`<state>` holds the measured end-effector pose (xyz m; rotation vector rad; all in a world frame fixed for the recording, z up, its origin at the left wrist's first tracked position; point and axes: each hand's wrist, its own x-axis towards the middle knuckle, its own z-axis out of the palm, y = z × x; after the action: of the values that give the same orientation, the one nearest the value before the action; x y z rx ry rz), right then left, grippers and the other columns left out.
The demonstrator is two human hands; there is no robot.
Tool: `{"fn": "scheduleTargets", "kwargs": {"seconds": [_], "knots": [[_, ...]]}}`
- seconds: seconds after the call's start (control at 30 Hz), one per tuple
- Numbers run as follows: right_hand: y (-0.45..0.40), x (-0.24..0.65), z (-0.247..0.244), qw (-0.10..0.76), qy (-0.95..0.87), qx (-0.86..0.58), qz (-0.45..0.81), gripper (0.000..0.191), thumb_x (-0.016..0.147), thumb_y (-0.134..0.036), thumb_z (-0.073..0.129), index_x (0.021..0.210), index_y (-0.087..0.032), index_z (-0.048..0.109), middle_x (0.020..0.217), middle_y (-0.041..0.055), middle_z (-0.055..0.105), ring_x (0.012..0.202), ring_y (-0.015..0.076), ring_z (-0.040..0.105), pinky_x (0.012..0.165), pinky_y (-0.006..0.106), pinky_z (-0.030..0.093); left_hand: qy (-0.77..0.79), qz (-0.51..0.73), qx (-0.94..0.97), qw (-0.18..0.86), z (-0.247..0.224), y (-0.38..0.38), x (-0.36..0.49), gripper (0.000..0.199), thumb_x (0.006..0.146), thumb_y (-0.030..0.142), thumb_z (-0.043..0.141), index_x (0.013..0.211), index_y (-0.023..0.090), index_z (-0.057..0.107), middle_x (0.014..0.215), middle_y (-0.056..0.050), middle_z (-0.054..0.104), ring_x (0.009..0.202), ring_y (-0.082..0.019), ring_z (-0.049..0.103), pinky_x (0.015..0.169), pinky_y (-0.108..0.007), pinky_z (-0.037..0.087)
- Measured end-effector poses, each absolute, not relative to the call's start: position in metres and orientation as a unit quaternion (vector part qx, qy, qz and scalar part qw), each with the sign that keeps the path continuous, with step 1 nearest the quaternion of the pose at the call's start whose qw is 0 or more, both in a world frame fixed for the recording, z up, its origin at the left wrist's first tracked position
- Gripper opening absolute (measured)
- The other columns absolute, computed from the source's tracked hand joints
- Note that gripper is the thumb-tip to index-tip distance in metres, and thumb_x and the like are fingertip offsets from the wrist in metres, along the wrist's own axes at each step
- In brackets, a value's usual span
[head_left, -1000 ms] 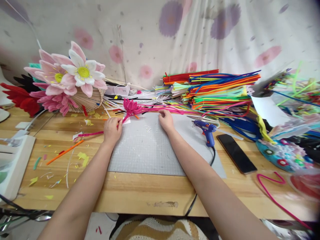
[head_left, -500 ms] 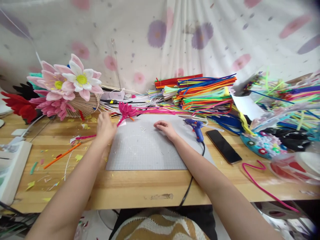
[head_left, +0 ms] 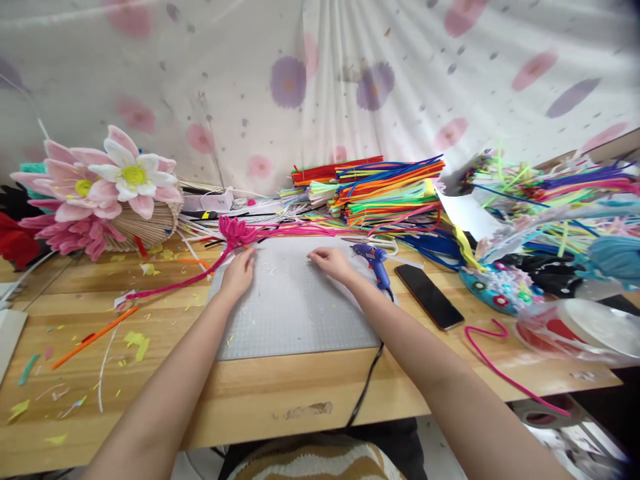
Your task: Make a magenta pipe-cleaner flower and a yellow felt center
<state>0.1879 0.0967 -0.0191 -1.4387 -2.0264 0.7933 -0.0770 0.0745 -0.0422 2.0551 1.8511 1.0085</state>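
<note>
My left hand (head_left: 239, 272) is over the left edge of a grey cutting mat (head_left: 285, 327), fingers drawn together; anything between them is too small or hidden to make out. Close behind it lies a magenta pipe-cleaner flower (head_left: 237, 231), its long stem (head_left: 173, 288) running left across the wooden table. My right hand (head_left: 330, 261) hovers at the far right part of the mat, thumb and fingertips pinched; what they hold, if anything, cannot be seen. Small white clippings (head_left: 271, 270) lie on the mat between the hands. A blue glue gun (head_left: 374, 261) rests right of my right hand.
Bundles of coloured pipe cleaners (head_left: 390, 190) line the back. Pink and white plush flowers (head_left: 133, 175) stand at left. A phone (head_left: 429, 297), a magenta pipe cleaner (head_left: 515, 373) and a clear plastic tub (head_left: 590, 330) are at right. Yellow scraps and an orange pipe cleaner (head_left: 95, 338) lie at left.
My left hand has moved right, away from the magenta flower's stem and onto the mat's edge. The right hand stays nearly where it was over the mat. The view has shifted right.
</note>
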Motion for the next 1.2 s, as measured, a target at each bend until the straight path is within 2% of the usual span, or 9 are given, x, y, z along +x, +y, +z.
{"fn": "scheduleTargets", "kwargs": {"seconds": [0.1,0.23,0.37,0.53,0.63,0.73,0.83,1.07,1.2], "knots": [[0.12,0.182,-0.006,0.29,-0.743,-0.551,0.244,0.021,0.081,-0.025,0.049,0.092,-0.018,0.066,0.093,0.0032,0.068,0.082,0.0145,0.062,0.076,0.027,0.046,0.641,0.401,0.644,0.114,-0.042,0.073,-0.081,0.034,0.08,0.022,0.044,0.11,0.018,0.058,0.104,-0.008,0.066,0.09,-0.019,0.062,0.082,-0.034,0.048],[0.153,0.16,0.005,0.248,-0.794,-0.525,0.179,0.024,0.08,-0.02,0.05,0.099,-0.017,0.064,0.105,0.0054,0.065,0.098,0.017,0.057,0.088,0.03,0.042,0.667,0.43,0.594,0.132,-0.039,0.071,-0.082,0.034,0.078,0.022,0.046,0.109,0.018,0.059,0.088,-0.005,0.069,0.072,-0.017,0.063,0.072,-0.032,0.05],[0.177,0.136,0.003,0.181,-0.836,-0.504,0.12,0.032,0.08,-0.019,0.05,0.11,-0.016,0.06,0.115,0.0079,0.061,0.11,0.0199,0.051,0.096,0.033,0.037,0.666,0.417,0.614,0.071,-0.038,0.07,-0.083,0.033,0.075,0.017,0.048,0.104,0.018,0.062,0.092,-0.007,0.068,0.083,-0.02,0.062,0.079,-0.035,0.048],[0.185,0.13,-0.004,0.147,-0.82,-0.538,0.132,0.03,0.082,-0.018,0.043,0.104,-0.018,0.063,0.105,0.0075,0.065,0.096,0.0202,0.058,0.084,0.031,0.043,0.661,0.392,0.638,0.051,-0.034,0.068,-0.081,0.033,0.076,0.02,0.048,0.105,0.019,0.061,0.096,-0.006,0.068,0.086,-0.021,0.062,0.081,-0.035,0.047],[0.185,0.132,-0.006,0.156,-0.799,-0.564,0.142,0.028,0.082,-0.019,0.042,0.101,-0.019,0.063,0.1,0.0072,0.066,0.09,0.0199,0.059,0.079,0.03,0.044,0.662,0.406,0.626,0.067,-0.031,0.067,-0.076,0.035,0.078,0.019,0.044,0.109,0.019,0.058,0.093,-0.005,0.068,0.076,-0.017,0.062,0.074,-0.032,0.048],[0.19,0.13,-0.007,0.175,-0.782,-0.586,0.121,0.027,0.082,-0.021,0.042,0.097,-0.019,0.063,0.102,0.0083,0.064,0.091,0.0198,0.058,0.079,0.03,0.043,0.644,0.422,0.636,0.044,-0.029,0.068,-0.074,0.036,0.077,0.017,0.043,0.11,0.019,0.057,0.103,-0.008,0.063,0.088,-0.018,0.06,0.075,-0.031,0.048],[0.198,0.125,-0.007,0.147,-0.784,-0.59,0.124,0.024,0.08,-0.02,0.043,0.091,-0.019,0.064,0.104,0.0084,0.063,0.092,0.0203,0.058,0.077,0.03,0.044,0.641,0.426,0.638,0.021,-0.029,0.069,-0.075,0.035,0.076,0.016,0.043,0.108,0.019,0.058,0.109,-0.009,0.058,0.098,-0.019,0.056,0.077,-0.031,0.048],[0.206,0.113,-0.012,0.146,-0.793,-0.584,0.096,0.036,0.071,-0.025,0.056,0.106,-0.019,0.052,0.102,0.0097,0.063,0.095,0.0247,0.056,0.078,0.034,0.044,0.641,0.443,0.625,0.046,-0.027,0.067,-0.078,0.033,0.077,0.013,0.042,0.105,0.018,0.059,0.104,-0.009,0.057,0.093,-0.018,0.057,0.067,-0.028,0.05],[0.206,0.104,-0.02,0.162,-0.8,-0.577,0.036,0.026,0.078,-0.019,0.047,0.104,-0.017,0.049,0.1,0.0138,0.062,0.095,0.0255,0.056,0.079,0.035,0.042,0.639,0.44,0.629,0.052,-0.026,0.068,-0.077,0.032,0.077,0.013,0.042,0.103,0.019,0.06,0.103,-0.009,0.057,0.095,-0.018,0.055,0.066,-0.027,0.05]]}}
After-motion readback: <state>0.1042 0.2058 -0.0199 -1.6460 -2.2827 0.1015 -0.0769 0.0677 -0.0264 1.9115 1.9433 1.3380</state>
